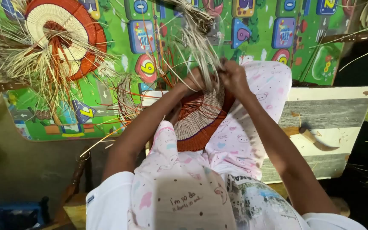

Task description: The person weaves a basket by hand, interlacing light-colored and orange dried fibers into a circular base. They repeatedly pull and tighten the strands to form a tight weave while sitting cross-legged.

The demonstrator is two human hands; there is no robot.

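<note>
A half-woven round basket piece (201,121), cream in the middle with an orange-red rim, rests on my lap between my knees in pale pink printed trousers. My left hand (196,80) and my right hand (234,76) meet at its far edge. Both are closed on a bundle of pale straw strands (199,36) that rises from the weave and fans upward. Loose orange strands (167,64) trail away to the left of my left hand.
A second woven disc (62,36), cream and orange with loose straw around it, lies on the green play mat (120,25). A small coil of straw (126,100) sits by my left arm. A knife (309,136) lies on a striped board (333,113) at right.
</note>
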